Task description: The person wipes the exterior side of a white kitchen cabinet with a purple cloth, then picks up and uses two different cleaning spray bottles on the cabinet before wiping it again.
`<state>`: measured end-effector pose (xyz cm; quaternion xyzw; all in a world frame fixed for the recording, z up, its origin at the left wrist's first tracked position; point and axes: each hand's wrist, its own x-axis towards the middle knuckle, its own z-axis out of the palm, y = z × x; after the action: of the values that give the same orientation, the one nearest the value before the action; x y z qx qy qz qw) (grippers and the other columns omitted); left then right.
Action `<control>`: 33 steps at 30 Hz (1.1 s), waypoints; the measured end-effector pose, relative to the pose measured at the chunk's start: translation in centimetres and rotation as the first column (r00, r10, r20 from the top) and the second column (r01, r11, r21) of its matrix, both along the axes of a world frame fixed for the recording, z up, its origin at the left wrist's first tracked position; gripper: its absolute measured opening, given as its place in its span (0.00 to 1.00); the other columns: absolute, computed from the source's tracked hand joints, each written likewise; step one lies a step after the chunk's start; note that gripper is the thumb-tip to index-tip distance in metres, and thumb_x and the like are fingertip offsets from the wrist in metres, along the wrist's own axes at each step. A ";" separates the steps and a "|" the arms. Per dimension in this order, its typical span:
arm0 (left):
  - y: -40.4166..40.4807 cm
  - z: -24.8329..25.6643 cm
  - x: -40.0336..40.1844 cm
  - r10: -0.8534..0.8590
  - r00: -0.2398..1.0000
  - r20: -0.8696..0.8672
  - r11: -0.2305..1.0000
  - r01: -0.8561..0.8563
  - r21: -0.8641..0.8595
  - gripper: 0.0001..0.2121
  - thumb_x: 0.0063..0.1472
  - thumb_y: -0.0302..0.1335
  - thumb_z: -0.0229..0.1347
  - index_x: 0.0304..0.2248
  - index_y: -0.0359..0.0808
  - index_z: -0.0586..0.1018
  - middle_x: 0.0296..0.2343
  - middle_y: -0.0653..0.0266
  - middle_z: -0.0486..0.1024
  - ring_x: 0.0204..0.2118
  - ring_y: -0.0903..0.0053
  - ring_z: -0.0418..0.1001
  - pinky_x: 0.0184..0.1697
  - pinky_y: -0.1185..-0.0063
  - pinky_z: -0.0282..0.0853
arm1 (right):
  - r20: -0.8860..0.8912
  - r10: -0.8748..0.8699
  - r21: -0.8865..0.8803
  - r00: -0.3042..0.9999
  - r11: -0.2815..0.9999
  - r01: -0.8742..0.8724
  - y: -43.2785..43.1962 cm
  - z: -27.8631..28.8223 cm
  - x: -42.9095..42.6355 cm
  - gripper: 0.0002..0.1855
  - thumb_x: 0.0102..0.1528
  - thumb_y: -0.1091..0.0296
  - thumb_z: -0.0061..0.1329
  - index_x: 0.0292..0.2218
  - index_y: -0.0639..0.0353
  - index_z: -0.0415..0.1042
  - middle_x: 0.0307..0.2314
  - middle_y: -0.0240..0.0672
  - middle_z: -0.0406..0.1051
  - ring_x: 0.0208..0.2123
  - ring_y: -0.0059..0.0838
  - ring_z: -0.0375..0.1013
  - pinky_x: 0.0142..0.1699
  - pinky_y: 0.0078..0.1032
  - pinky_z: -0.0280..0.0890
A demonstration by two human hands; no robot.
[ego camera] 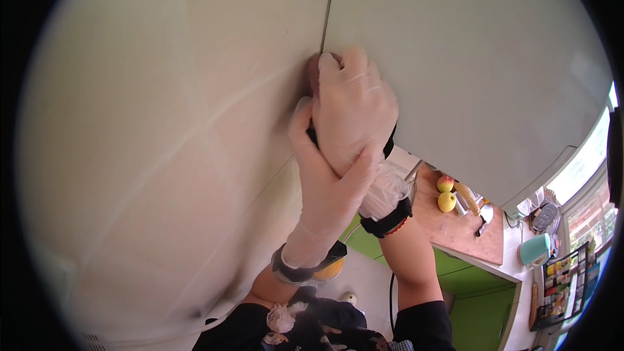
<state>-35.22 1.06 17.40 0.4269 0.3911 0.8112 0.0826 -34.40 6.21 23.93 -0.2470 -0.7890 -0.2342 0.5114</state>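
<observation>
My right hand (358,102), in a thin clear glove, is pressed to a tall pale surface beside a narrow dark seam (331,0). Its bent fingers close over a dull pink-brown object (314,73), mostly hidden, whose kind I cannot tell. My left hand (324,175), gloved too, clasps the right hand from below near the wrist, its thumb across it. Black parts of something show at both sides of the hands. A smooth white panel (463,58) stands right of the seam, and a pale wall-like surface (146,107) fills the left.
At lower right a wooden board (468,239) lies on a counter over green cabinets (482,312). Two apples (445,192) and a knife (482,226) rest on it. A turquoise container (534,249) and a rack of jars (560,287) stand beyond, by a window.
</observation>
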 end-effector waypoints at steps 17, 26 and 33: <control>0.5 -0.4 3.1 0.084 0.977 -0.196 0.995 -0.094 -0.043 0.41 0.51 0.26 0.59 0.56 0.26 0.44 0.52 0.49 0.52 0.54 0.69 0.55 0.58 0.70 0.53 | -0.151 -0.063 0.032 0.986 0.997 0.069 0.0 1.0 3.4 0.04 0.39 0.71 0.49 0.23 0.53 0.69 0.23 0.30 0.59 0.23 0.28 0.65 0.23 0.26 0.61; 0.4 1.3 1.8 0.014 1.000 -0.005 0.999 -0.014 0.030 0.36 0.54 0.28 0.57 0.56 0.29 0.49 0.51 0.52 0.55 0.53 0.72 0.57 0.55 0.74 0.57 | -0.055 0.083 -0.039 0.995 0.996 -0.086 0.5 1.1 1.5 0.04 0.40 0.71 0.48 0.21 0.57 0.66 0.25 0.34 0.62 0.25 0.34 0.67 0.26 0.28 0.64; 0.5 -0.4 6.0 0.081 0.976 -0.204 0.996 -0.074 0.044 0.45 0.49 0.33 0.62 0.56 0.24 0.45 0.43 0.44 0.52 0.46 0.57 0.56 0.50 0.66 0.56 | -0.176 0.040 -0.151 0.984 0.986 -0.067 -1.0 0.9 6.6 0.07 0.38 0.73 0.50 0.24 0.52 0.69 0.25 0.30 0.62 0.26 0.32 0.67 0.27 0.28 0.64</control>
<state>-29.26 1.60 17.03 0.4943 0.3991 0.7722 0.0022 -27.75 5.17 24.84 -0.2845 -0.7641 -0.1355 0.5629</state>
